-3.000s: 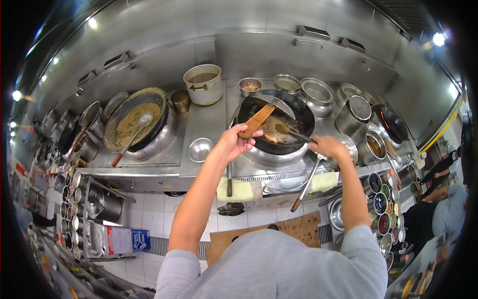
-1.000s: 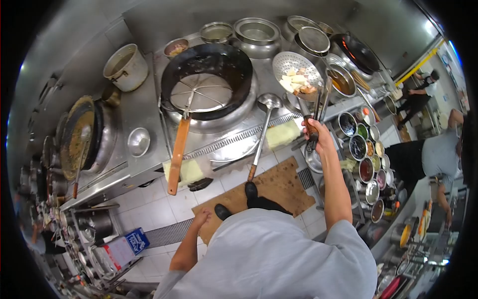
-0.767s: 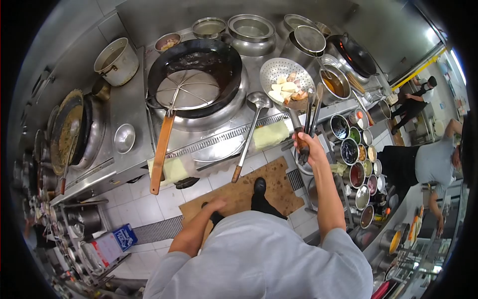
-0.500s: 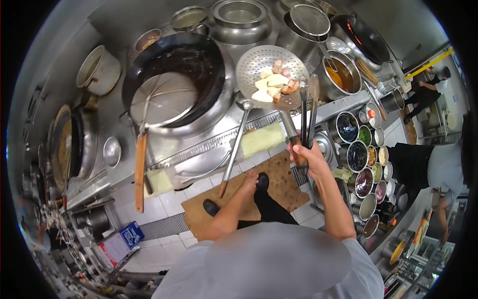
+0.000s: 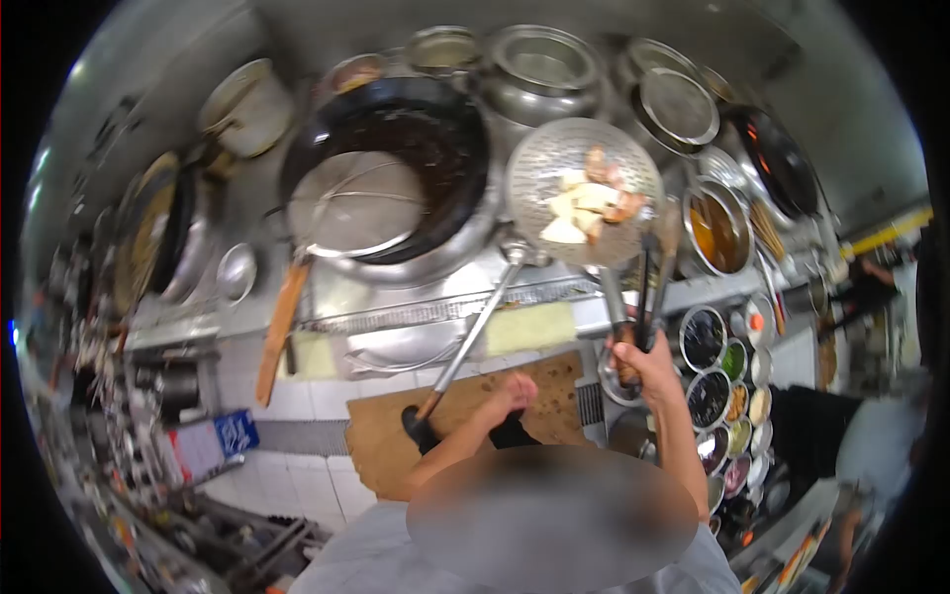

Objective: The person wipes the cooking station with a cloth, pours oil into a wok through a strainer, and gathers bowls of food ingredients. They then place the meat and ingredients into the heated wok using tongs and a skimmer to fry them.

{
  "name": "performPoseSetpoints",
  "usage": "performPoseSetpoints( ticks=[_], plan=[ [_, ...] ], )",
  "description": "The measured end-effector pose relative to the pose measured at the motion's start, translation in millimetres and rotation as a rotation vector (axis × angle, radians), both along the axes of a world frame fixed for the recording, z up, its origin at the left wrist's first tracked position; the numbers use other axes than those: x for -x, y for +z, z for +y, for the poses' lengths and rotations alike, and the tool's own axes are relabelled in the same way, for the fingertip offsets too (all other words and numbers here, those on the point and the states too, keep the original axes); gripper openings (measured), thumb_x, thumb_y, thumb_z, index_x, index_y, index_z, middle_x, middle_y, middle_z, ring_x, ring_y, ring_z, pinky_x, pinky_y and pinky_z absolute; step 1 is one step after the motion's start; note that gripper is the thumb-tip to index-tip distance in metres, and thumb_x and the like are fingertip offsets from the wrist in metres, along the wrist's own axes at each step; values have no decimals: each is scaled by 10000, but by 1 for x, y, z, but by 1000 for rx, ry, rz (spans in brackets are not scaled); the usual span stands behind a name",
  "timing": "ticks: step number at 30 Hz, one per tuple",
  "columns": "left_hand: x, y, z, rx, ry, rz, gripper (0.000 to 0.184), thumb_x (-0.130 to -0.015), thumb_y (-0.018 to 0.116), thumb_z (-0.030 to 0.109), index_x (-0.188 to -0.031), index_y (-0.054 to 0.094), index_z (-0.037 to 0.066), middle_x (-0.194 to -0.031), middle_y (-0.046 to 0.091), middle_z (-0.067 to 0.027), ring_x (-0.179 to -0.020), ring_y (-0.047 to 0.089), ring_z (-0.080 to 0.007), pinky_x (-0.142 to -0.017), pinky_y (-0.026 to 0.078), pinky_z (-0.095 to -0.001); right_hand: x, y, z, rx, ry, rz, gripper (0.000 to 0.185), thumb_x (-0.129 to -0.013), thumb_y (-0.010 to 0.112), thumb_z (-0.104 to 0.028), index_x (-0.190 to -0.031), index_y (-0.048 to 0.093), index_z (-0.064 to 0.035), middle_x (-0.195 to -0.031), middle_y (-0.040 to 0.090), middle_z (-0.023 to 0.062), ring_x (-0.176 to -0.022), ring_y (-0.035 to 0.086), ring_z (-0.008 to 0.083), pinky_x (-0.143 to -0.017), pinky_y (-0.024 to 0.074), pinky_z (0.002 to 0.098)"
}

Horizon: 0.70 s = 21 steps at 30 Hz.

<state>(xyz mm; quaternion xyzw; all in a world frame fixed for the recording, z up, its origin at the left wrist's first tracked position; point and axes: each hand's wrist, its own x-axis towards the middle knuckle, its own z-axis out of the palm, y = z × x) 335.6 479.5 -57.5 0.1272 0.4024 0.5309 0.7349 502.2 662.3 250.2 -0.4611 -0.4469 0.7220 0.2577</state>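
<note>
My right hand (image 5: 645, 362) is wrapped around the handle of a large perforated skimmer (image 5: 539, 163), with black-armed tongs (image 5: 648, 282) in the same grip. Pale yellow chunks (image 5: 582, 203) and pinkish-brown pieces (image 5: 623, 206) lie in the skimmer, held level over the stove edge. My left hand (image 5: 512, 393) hangs low above the floor mat, its fingers loosely curled and slightly blurred, with nothing visible in them. A long-handled ladle (image 5: 470, 342) leans over the counter edge near it, apart from the hand.
A big black wok (image 5: 450, 129) with a mesh strainer (image 5: 356, 198) resting across it stands to the left. A pot of orange liquid (image 5: 730, 238) is on the right. Several bowls of sauces and ingredients (image 5: 706, 337) stand at the right, with another person (image 5: 876, 445) beyond.
My view has shifted, so the stove appears lower and further right. The skimmer stays in my right hand with its food. My left hand appears lower and slightly further right.
</note>
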Motion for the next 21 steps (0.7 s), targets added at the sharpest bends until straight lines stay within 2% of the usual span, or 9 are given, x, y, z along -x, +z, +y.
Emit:
performPoseSetpoints(
  ticks=[1,3,7,11,13,15,16,17,21],
  plan=[
    [5,16,-31,-158,-229,93,185,-836,495,-19,-1000,557,42,-939,619,-80,-899,590,-142,-767,488,-280,2,1,3,-13,-7,3,738,-712,769,-91,-1331,374,-14,-899,613,124,-686,610,182,-607,526,296],
    [18,34,-79,-165,-472,301,192,-878,551,41,-1070,556,42,-997,612,-51,-939,577,-120,-840,483,-311,4,-2,8,-72,41,54,712,-740,719,-71,-1339,342,2,-891,611,121,-680,607,181,-606,525,288],
    [83,144,-151,-31,-183,466,182,-914,552,83,-1085,575,29,-897,618,-47,-830,605,-124,-820,483,-269,20,21,5,-107,36,102,673,-757,695,-63,-1325,343,8,-874,612,121,-662,603,182,-597,511,286],
    [152,257,-177,-74,158,939,136,-908,552,77,-1031,590,33,-865,618,-40,-771,601,-114,-724,478,-256,37,52,-9,-45,47,194,659,-764,685,-58,-1321,341,20,-841,614,118,-647,603,187,-579,489,282],
    [163,329,-149,-99,302,1223,122,-872,587,80,-981,619,35,-837,634,-64,-817,614,-173,-766,482,-308,49,61,-23,-79,-8,183,581,-768,679,-58,-1259,380,20,-814,612,114,-629,601,188,-565,483,284],
    [180,369,-111,-379,366,1695,132,-821,629,83,-943,632,33,-936,619,-108,-961,581,-262,-865,443,-353,56,57,-37,-103,47,178,504,-769,680,-70,-1184,405,4,-801,608,115,-610,599,189,-558,484,288],
    [185,387,-87,-470,395,1708,148,-792,650,87,-934,640,44,-986,606,-116,-1019,544,-299,-903,418,-376,58,64,-50,-95,48,168,466,-766,683,-75,-1134,404,-12,-793,605,115,-598,597,190,-552,486,294],
    [186,402,-62,-559,426,1714,167,-764,670,90,-926,649,55,-1036,593,-124,-1077,506,-335,-941,393,-399,54,58,-58,-58,65,201,519,-762,689,-84,-1180,394,-4,-807,606,119,-611,601,193,-566,495,296],
    [178,423,46,-878,444,1856,161,-740,699,105,-897,668,81,-1180,543,-121,-1209,434,-360,-999,356,-475,36,61,-101,-12,70,212,631,-765,699,-89,-1284,358,24,-850,611,133,-659,606,193,-600,514,302]
  ],
)
